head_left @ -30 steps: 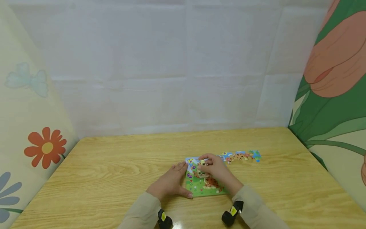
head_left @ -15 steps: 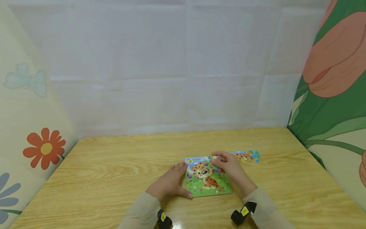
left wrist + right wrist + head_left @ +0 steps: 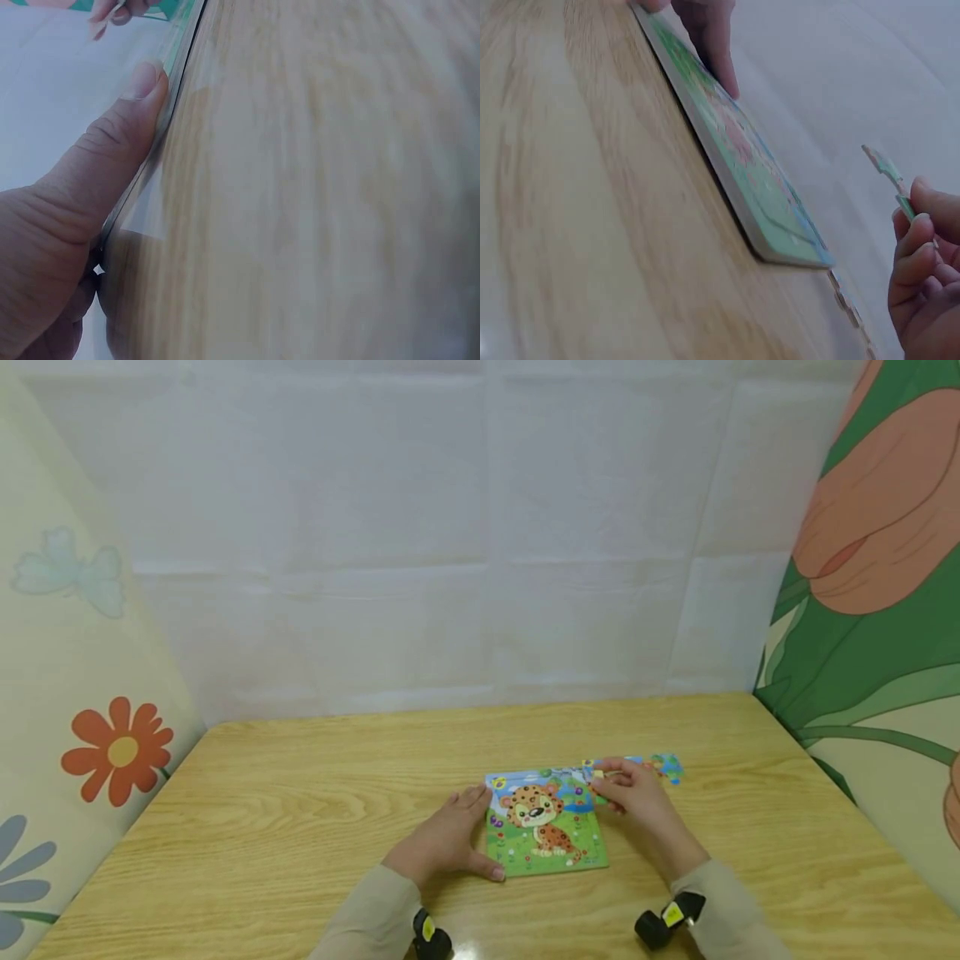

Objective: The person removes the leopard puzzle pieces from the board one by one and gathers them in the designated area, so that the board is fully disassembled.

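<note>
A jigsaw board (image 3: 517, 852) with a picture of a spotted leopard cub on grass lies flat on the table. My left hand (image 3: 447, 833) rests along its left edge, thumb at the near corner and fingers stretched to the far one; in the left wrist view the thumb (image 3: 124, 135) lies against the board's side. Just right of the board, my right hand (image 3: 641, 802) pinches a jigsaw piece (image 3: 885, 166) between thumb and fingers. The right wrist view has the piece raised and tilted, apart from the board.
Behind and right of the board, more jigsaw pieces (image 3: 670, 767) lie in a row, partly covered by my right hand. A white cloth (image 3: 420, 543) hangs beyond the wooden table (image 3: 315, 777), with flower-printed panels (image 3: 123, 752) on both sides.
My right hand has moved right with the pinched piece, from over the leopard's face to beyond the board's right edge, uncovering the picture. My left hand has stayed put.
</note>
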The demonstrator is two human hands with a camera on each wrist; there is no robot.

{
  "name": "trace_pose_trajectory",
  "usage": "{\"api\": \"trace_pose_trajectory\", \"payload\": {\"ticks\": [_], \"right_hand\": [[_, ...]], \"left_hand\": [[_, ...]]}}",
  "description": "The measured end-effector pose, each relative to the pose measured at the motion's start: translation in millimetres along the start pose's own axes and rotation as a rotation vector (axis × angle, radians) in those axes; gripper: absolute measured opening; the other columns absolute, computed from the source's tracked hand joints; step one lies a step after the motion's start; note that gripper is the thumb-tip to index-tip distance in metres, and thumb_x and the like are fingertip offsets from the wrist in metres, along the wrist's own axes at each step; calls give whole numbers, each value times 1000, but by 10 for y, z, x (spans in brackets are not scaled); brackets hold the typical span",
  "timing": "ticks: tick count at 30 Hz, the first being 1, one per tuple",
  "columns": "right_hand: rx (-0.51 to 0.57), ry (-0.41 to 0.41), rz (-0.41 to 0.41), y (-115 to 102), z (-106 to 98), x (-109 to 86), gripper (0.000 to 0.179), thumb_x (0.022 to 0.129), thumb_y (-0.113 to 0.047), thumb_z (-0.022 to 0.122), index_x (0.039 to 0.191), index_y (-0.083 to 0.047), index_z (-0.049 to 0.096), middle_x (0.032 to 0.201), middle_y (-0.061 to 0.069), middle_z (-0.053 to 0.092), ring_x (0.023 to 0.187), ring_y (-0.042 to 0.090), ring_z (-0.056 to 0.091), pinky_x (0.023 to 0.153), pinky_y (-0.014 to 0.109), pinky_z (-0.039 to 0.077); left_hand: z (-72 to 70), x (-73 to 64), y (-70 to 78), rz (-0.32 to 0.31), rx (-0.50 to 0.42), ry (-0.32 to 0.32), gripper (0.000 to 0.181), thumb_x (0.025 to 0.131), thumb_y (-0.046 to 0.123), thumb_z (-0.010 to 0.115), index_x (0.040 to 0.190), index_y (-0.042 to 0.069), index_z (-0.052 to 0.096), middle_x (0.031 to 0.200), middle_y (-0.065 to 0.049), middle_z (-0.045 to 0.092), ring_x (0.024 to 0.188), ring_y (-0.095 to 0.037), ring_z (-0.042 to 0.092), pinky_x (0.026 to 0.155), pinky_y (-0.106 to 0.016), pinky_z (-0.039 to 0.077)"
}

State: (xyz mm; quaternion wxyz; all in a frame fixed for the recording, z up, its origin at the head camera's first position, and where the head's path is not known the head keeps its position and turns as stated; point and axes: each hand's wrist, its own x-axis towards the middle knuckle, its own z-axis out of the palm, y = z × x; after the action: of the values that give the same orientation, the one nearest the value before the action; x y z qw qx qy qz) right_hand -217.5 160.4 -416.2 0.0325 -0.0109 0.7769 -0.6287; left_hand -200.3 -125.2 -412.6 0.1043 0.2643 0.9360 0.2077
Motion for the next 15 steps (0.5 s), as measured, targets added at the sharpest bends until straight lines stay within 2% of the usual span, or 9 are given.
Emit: {"api": "trace_pose_trajectory", "payload": {"ticks": [10, 13, 15], "right_hand": [[-28, 69, 25, 108, -134, -25, 34, 86, -4, 63, 115, 10, 54, 67, -4, 60, 49, 5, 44, 44, 19, 39], [25, 77, 59, 120, -154, -42, 34, 84, -2, 64, 113, 12, 53, 67, -4, 59, 49, 5, 46, 44, 18, 40], [14, 87, 76, 128, -161, -47, 33, 84, -2, 65, 111, 12, 53, 66, -3, 58, 49, 5, 47, 43, 18, 39]], "left_hand": [[4, -3, -2, 9, 3, 2, 114, 59, 49, 81, 141, -9, 28, 149, -25, 23, 138, -37, 21, 115, -49, 14], [3, -2, -1, 7, 2, 4, 114, 59, 49, 82, 141, -9, 28, 149, -24, 23, 138, -37, 21, 115, -49, 14], [2, -4, 1, 5, 3, 5, 114, 58, 49, 82, 141, -9, 28, 149, -24, 24, 138, -37, 21, 115, -48, 14]]}}
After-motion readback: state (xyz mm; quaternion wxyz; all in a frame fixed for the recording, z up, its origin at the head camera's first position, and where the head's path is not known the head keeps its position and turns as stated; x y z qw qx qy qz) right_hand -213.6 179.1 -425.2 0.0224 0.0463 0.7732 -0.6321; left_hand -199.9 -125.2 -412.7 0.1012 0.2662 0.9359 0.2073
